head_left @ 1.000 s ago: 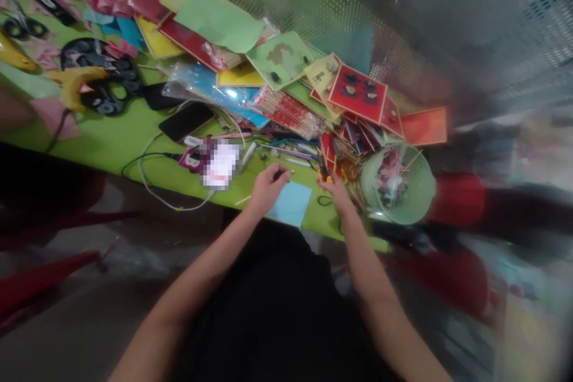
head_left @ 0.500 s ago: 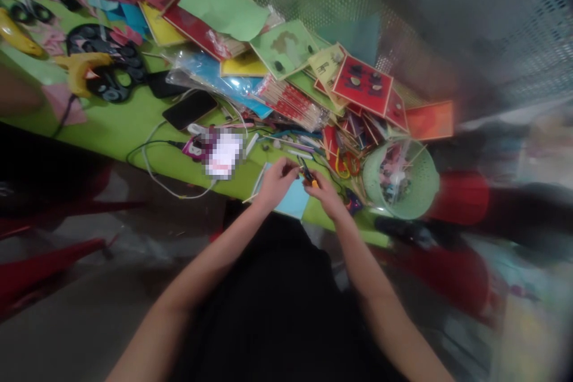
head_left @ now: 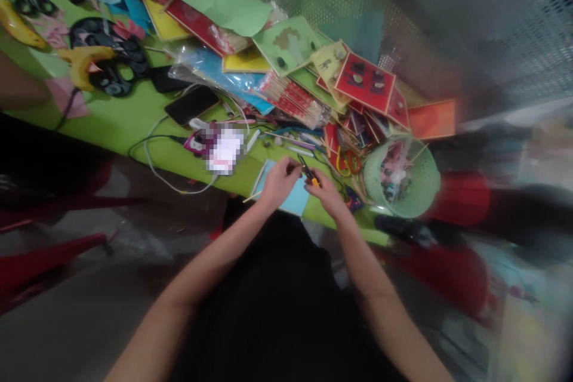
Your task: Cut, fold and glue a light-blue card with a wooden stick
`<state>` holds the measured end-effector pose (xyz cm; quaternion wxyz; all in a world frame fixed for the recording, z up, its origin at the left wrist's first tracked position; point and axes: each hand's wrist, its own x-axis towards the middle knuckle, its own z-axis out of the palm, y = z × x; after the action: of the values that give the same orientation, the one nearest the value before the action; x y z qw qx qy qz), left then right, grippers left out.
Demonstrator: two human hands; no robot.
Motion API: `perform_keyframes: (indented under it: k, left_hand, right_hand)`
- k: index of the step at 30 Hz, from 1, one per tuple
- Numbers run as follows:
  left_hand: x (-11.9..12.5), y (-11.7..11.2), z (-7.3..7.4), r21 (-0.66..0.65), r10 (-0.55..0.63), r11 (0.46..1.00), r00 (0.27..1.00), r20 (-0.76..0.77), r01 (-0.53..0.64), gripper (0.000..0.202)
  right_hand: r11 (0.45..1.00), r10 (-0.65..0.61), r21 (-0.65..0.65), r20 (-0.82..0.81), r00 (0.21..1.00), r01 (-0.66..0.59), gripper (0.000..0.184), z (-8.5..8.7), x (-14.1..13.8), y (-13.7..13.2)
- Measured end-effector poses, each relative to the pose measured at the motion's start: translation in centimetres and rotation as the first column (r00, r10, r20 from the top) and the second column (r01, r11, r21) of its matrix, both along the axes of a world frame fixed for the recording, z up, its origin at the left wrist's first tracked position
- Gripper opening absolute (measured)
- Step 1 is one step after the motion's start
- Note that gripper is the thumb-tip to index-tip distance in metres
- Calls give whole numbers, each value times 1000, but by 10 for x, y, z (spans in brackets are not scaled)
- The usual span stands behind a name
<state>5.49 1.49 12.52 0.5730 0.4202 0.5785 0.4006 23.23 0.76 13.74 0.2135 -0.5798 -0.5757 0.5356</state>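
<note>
My left hand (head_left: 276, 182) and my right hand (head_left: 325, 190) meet over a light blue paper square (head_left: 286, 198) at the near edge of the green table (head_left: 120, 125). The right hand is closed around a small tool with orange handles (head_left: 310, 175), perhaps pliers or cutters, whose dark tip points toward the left hand. The left hand's fingers are pinched together at that tip on something too small to make out. A thin wooden stick (head_left: 253, 196) lies just left of the left hand.
A mint green basket (head_left: 403, 179) of sticks stands right of my hands. Coloured cards (head_left: 364, 80) and paper sheets (head_left: 224, 0) are piled behind. A black phone (head_left: 191, 104), a white cable (head_left: 156, 167), red scissors (head_left: 347, 161) and black scissors (head_left: 107, 68) lie on the table.
My right hand picked the orange-handled tool up beside the basket and carried it left. Both hands came together over the blue paper and have held there since.
</note>
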Motion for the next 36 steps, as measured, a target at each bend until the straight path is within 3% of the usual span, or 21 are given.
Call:
perform_keyframes:
  k: [5, 11, 15, 19, 29, 32, 36]
  left_hand:
    - [1, -2, 2, 10, -4, 1000, 999, -41, 4, 8]
    - [1, -4, 5, 7, -70, 997, 995, -76, 71, 10]
    - [-4, -6, 3, 51, -130, 988, 967, -220, 145, 2]
    - [-12, -13, -3, 66, -144, 981, 910, -389, 183, 11]
    - [-5, -17, -10, 63, -179, 971, 873, -453, 231, 17]
    - [-3, -17, -13, 52, -191, 969, 867, -460, 241, 17]
    - [-2, -17, -16, 39, -233, 958, 850, -473, 285, 17]
  right_hand:
    - [998, 33, -46, 40, 999, -31, 49, 4, -3, -3]
    - [995, 47, 80, 145, 988, -59, 39, 0, -5, -6]
    - [993, 21, 112, 178, 984, -42, 42, -3, -4, -7]
    - [993, -4, 113, 161, 987, -15, 42, -3, -2, -7]
    - [996, -47, 87, 218, 975, 29, 41, -13, 3, -10]
    - [998, -61, 45, 171, 983, 54, 40, -20, 7, -12]
    - [992, -85, -99, -23, 996, 82, 46, -25, 10, -12]
